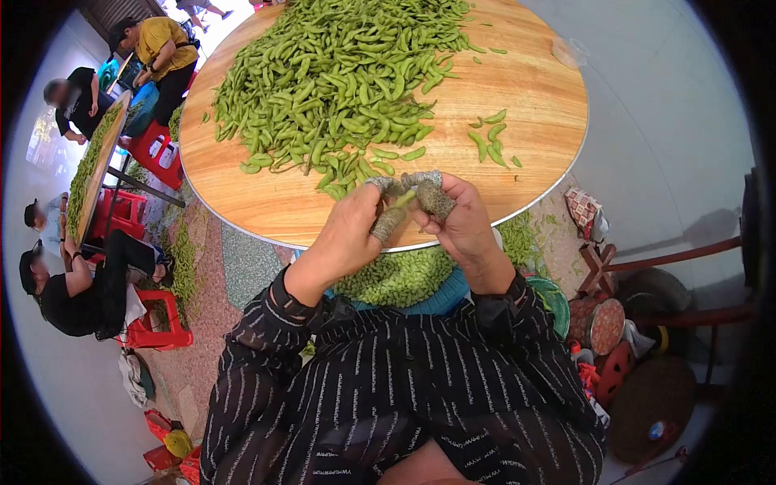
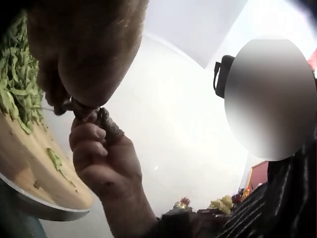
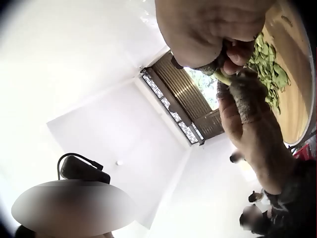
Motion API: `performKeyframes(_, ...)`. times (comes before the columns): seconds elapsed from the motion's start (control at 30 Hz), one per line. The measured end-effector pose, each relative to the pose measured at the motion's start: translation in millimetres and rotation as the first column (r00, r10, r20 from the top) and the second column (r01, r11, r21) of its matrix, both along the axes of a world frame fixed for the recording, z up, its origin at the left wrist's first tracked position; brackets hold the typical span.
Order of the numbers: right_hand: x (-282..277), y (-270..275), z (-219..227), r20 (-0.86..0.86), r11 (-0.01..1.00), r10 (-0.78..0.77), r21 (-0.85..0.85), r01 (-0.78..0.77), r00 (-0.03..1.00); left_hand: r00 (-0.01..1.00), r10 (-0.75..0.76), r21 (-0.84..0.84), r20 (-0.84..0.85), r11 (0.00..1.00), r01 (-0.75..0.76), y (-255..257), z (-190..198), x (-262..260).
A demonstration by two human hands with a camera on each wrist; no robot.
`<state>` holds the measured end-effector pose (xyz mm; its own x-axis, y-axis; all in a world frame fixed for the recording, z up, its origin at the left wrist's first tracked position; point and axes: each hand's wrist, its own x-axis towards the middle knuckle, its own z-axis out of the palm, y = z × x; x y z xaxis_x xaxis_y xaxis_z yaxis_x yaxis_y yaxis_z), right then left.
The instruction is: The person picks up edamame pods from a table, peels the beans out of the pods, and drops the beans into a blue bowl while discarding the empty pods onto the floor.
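Observation:
Over the table's near edge, my left hand pinches a green soybean pod between thumb and forefinger. My right hand grips the pod's other end, its thumb bent over it. Grey-brown wraps cover thumbs and forefingers on both hands. The right wrist view shows the pod as a short green piece between the two hands; in the left wrist view the fingers hide it. Just beyond the hands, a big heap of soybean pods covers much of the round wooden table.
Below the table edge, shelled green beans fill a blue basin. A few loose pods lie at the table's right. A clear plastic cup is at its far right edge. Several people sit or stand at another table on the left, near red stools.

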<state>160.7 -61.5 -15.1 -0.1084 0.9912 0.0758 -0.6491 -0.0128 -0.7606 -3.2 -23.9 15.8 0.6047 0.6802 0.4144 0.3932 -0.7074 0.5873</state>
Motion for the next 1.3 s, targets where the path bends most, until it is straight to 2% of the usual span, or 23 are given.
performKeyframes(0.07, 3, -2, 0, 0.042, 1.0, -0.021, -0.005, 0.021, 0.999, 0.996, -0.07, -0.232, 0.046, 0.97, 0.079, 0, 0, 0)
performKeyframes(0.13, 1, -6, 2, 0.081, 0.999, -0.038, -0.014, 0.039, 0.996, 0.996, -0.091, -0.222, -0.003, 0.971, 0.088, -1, 8, -2)
performKeyframes(0.2, -1, -14, 10, 0.136, 0.986, -0.095, -0.126, 0.112, 0.986, 0.992, -0.114, -0.218, -0.055, 0.971, 0.1, -1, 8, -4)
performKeyframes(0.27, 1, -19, 12, 0.151, 0.983, -0.083, -0.147, 0.106, 0.985, 0.994, -0.112, -0.104, -0.003, 0.988, 0.111, 0, 2, -5)
performKeyframes(0.33, 3, -23, 11, 0.167, 0.98, -0.074, -0.171, 0.103, 0.983, 0.995, -0.093, -0.079, -0.031, 0.993, 0.091, -4, -1, -6)
performKeyframes(0.4, 4, -26, 10, 0.168, 0.992, -0.006, -0.123, 0.027, 0.986, 0.996, -0.074, -0.054, -0.057, 0.996, 0.071, -6, -4, -7)
performKeyframes(0.47, 3, -27, 14, 0.167, 0.99, -0.011, -0.137, 0.035, 0.986, 0.994, -0.077, 0.124, -0.073, 0.989, 0.086, -6, -9, -7)
performKeyframes(0.5, 3, -27, 16, 0.168, 0.988, -0.016, -0.148, 0.041, 0.986, 0.994, -0.078, 0.123, -0.074, 0.989, 0.086, -5, -8, -8)
performKeyframes(0.57, 5, -26, 14, 0.184, 0.992, 0.019, -0.129, 0.005, 0.983, 0.981, -0.051, 0.19, -0.187, 0.978, 0.087, -6, -6, -11)
performKeyframes(0.6, 6, -26, 13, 0.202, 0.993, 0.053, -0.11, -0.031, 0.978, 0.981, -0.051, 0.189, -0.188, 0.978, 0.087, -6, -5, -11)
performKeyframes(0.77, 4, -25, 14, 0.231, 0.99, 0.04, -0.139, -0.008, 0.972, 0.971, -0.057, 0.247, -0.233, 0.962, 0.116, -4, -9, -13)
performKeyframes(0.9, 4, -26, 14, 0.255, 0.987, 0.068, -0.158, -0.028, 0.965, 0.977, -0.055, 0.25, -0.205, 0.962, 0.106, -5, -7, -11)
performKeyframes(1.2, -3, -27, 11, 0.295, 0.991, 0.019, -0.132, 0.021, 0.955, 0.985, -0.029, 0.264, -0.17, 0.962, 0.074, -10, -11, -7)
performKeyframes(1.3, -2, -26, 7, 0.287, 0.991, 0.042, -0.136, -0.003, 0.957, 0.978, -0.014, 0.295, -0.209, 0.952, 0.077, -11, -11, -7)
